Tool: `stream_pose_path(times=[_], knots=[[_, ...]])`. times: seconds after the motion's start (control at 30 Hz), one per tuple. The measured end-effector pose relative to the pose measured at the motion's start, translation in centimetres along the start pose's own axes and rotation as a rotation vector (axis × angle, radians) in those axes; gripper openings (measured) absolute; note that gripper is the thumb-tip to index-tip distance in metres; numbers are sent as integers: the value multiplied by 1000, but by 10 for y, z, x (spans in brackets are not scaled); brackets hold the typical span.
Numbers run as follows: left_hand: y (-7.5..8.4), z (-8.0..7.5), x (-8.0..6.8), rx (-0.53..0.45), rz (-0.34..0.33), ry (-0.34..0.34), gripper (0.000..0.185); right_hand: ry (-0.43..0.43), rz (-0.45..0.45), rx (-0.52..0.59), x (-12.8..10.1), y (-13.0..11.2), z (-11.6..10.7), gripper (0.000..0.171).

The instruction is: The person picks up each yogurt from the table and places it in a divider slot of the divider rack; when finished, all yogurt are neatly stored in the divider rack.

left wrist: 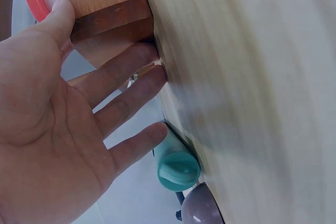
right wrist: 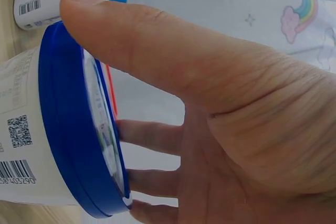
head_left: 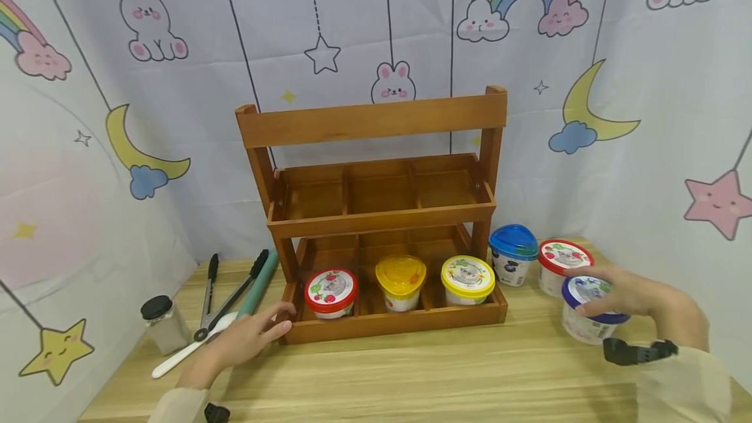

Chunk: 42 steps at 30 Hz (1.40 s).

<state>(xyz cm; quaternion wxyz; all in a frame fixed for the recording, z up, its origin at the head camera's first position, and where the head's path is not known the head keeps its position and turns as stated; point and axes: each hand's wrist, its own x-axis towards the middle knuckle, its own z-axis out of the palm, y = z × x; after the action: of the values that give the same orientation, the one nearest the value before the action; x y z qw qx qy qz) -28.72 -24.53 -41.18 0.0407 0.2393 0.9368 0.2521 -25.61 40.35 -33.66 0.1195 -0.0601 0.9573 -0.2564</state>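
A two-tier wooden rack [head_left: 376, 214] stands mid-table. Its lower tier holds a red-lidded cup [head_left: 331, 289], a yellow-lidded cup [head_left: 401, 276] and a yellow-rimmed cup [head_left: 467, 277]; the upper tier shows nothing in it. My left hand [head_left: 252, 335] lies flat with straight fingers touching the rack's front left corner [left wrist: 105, 19], as the left wrist view of that hand [left wrist: 94, 72] confirms. My right hand [head_left: 631, 296] grips a dark-blue-lidded white cup [head_left: 587, 312] at its lid, right of the rack. In the right wrist view my right hand [right wrist: 113, 72] has thumb and fingers around the lid [right wrist: 63, 129].
A light-blue-lidded cup [head_left: 514, 250] and a red-lidded cup [head_left: 561, 258] stand beside the rack's right post. Left of the rack lie black tongs [head_left: 214, 292], a teal tube [head_left: 258, 282], a white spoon [head_left: 188, 348] and a black-capped jar [head_left: 161, 322]. A printed backdrop encloses the table [head_left: 411, 377].
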Motion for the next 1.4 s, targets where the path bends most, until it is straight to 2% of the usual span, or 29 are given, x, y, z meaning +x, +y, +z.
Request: stream_pose_path(times=[0.23, 0.5, 0.9, 1.13, 1.4], knots=[[0, 1, 0, 1, 0, -7, 36, -14, 43, 10, 0, 3, 4, 90], [0, 1, 1, 0, -1, 0, 37, -19, 41, 19, 1, 5, 3, 88], [1, 0, 0, -6, 5, -3, 37, -33, -12, 38, 0, -3, 4, 77], [0, 0, 0, -2, 2, 5, 37, -20, -97, 61, -1, -9, 3, 72], [-1, 0, 0, -3, -4, -3, 37, 0, -154, 64, -1, -21, 4, 69]])
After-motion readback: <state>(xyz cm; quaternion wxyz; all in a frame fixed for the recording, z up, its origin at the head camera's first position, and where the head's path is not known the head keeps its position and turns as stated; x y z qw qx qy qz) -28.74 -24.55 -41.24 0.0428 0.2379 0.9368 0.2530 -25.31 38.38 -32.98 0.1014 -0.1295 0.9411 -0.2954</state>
